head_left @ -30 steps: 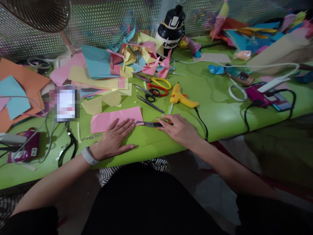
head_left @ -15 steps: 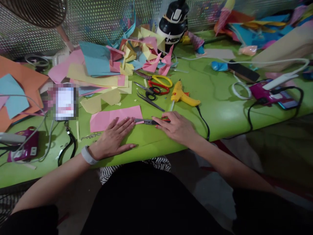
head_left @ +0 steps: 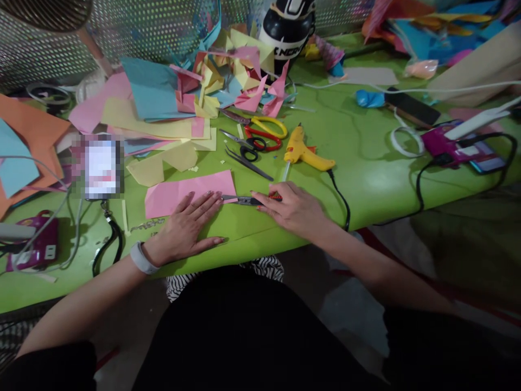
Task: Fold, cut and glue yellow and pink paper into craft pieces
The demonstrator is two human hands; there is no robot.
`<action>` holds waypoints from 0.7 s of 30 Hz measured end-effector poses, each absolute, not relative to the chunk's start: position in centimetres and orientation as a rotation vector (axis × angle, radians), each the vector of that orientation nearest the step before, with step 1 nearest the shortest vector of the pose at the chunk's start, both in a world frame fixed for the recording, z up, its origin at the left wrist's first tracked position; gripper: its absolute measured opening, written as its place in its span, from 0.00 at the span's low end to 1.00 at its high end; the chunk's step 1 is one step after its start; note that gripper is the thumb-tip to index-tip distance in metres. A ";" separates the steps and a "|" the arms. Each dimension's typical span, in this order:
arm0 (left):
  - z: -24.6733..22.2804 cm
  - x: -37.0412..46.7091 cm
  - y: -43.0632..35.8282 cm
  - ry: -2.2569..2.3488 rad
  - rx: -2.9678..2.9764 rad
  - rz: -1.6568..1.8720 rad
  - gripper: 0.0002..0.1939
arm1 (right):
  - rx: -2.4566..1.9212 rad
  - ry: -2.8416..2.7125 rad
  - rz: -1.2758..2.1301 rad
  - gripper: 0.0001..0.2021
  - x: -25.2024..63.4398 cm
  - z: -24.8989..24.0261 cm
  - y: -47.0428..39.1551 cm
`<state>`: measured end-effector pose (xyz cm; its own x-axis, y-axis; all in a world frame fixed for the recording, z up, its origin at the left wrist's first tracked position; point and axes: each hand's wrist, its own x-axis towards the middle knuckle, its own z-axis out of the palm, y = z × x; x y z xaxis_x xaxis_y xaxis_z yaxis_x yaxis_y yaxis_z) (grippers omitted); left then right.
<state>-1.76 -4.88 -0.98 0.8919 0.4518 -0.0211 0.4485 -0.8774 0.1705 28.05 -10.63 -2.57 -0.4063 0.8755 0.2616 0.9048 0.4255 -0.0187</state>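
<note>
My left hand (head_left: 185, 225) lies flat with its fingers stretched out, over the lower right edge of a pink paper sheet (head_left: 183, 191). In my right hand (head_left: 297, 212) is a pair of scissors (head_left: 244, 200), its dark blades pointing left along the table to my left fingertips. A narrow pink strip (head_left: 230, 200) shows by the blades. My palm hides most of the scissors' handles. Just beyond the right hand lies a yellow glue gun (head_left: 305, 151) with a clear glue stick. Tweezers (head_left: 250, 165), black-handled scissors (head_left: 248, 146) and a yellow-and-red-handled tool (head_left: 268, 130) lie behind the pink sheet.
Folded coloured paper (head_left: 211, 81) is heaped at the back near a black-and-white bottle (head_left: 285, 38). A phone (head_left: 101, 168) with a strap lies at left. Purple power blocks (head_left: 43, 239) with cables sit on both sides. The glue gun's cord (head_left: 341, 198) crosses the table's front edge.
The camera view has shifted slightly, so the table things appear a little higher. Both hands, the pink sheet and the scissors keep nearly the same places relative to each other.
</note>
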 end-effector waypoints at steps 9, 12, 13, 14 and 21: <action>-1.0 -1.8 -4.9 0.689 2.863 0.056 0.44 | -1.476 -2.469 -0.182 0.17 28.6 -2.7 -10.6; -1.0 -1.8 -5.0 0.693 2.875 0.062 0.44 | -1.461 -2.436 -0.207 0.17 28.2 -2.7 -10.5; -1.0 -1.8 -5.0 0.695 2.876 0.064 0.44 | -1.457 -2.430 -0.219 0.17 28.0 -2.7 -10.5; -1.0 -1.8 -5.0 0.695 2.876 0.070 0.44 | -1.454 -2.429 -0.230 0.17 27.8 -2.7 -10.5; -1.2 -1.8 -5.0 0.695 2.861 0.069 0.45 | -1.397 -2.463 -0.267 0.16 27.2 -2.3 -10.8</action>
